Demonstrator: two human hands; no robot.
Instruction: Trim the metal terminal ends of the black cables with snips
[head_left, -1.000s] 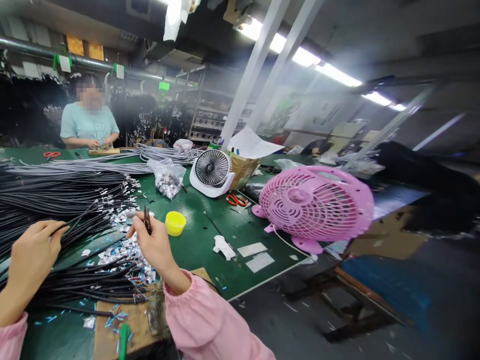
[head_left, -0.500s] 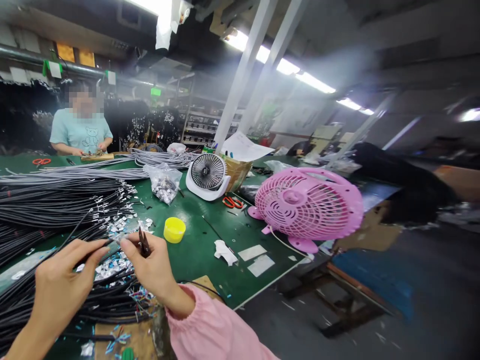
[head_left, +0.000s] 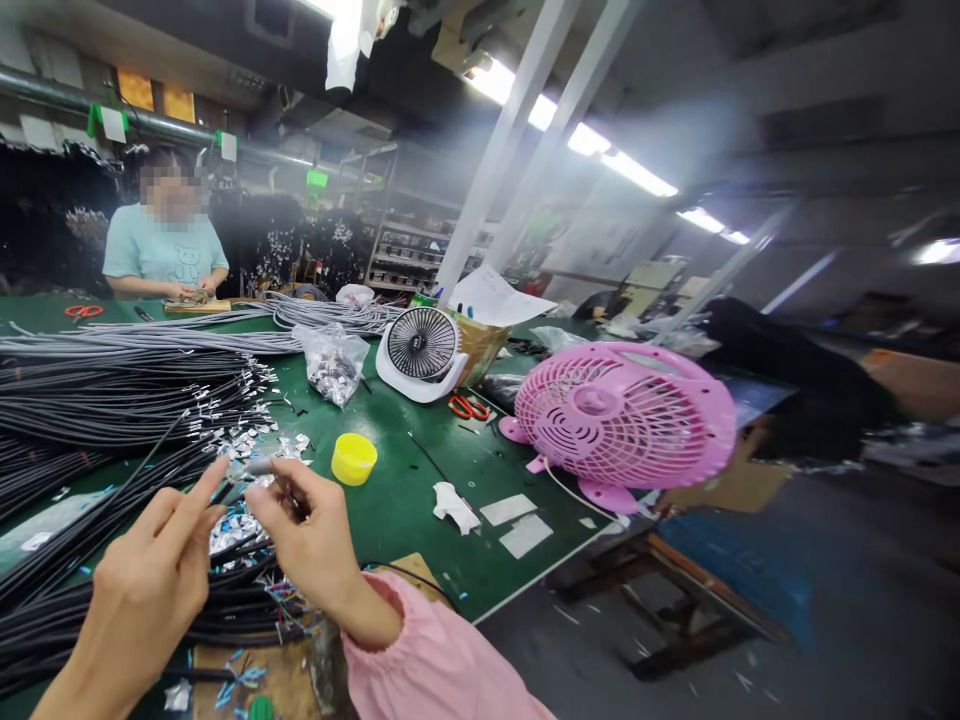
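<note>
My left hand (head_left: 154, 565) is closed on a black cable near its end, index finger pointing forward. The cable's tip lies close to the fingers of my right hand (head_left: 315, 525). My right hand is closed around dark snips (head_left: 288, 492), mostly hidden in the palm; its thumb and index finger are beside the cable end. A small grey piece (head_left: 259, 467) shows at that index fingertip. Beneath both hands lie silvery foil scraps (head_left: 236, 535) and bundled black cables (head_left: 225, 622) with coloured wire ends.
A yellow round container (head_left: 353, 459) stands right of my hands. Farther back are a bag of small parts (head_left: 331, 365), a white fan (head_left: 421, 350), orange-handled scissors (head_left: 469, 407) and a pink fan (head_left: 626, 415). Across the green table (head_left: 405, 510), a person (head_left: 165, 250) handles something.
My left index finger has lifted and stretched forward. My right hand has turned, so the snips show less, and a grey piece now appears at its fingertips. The view has shifted slightly.
</note>
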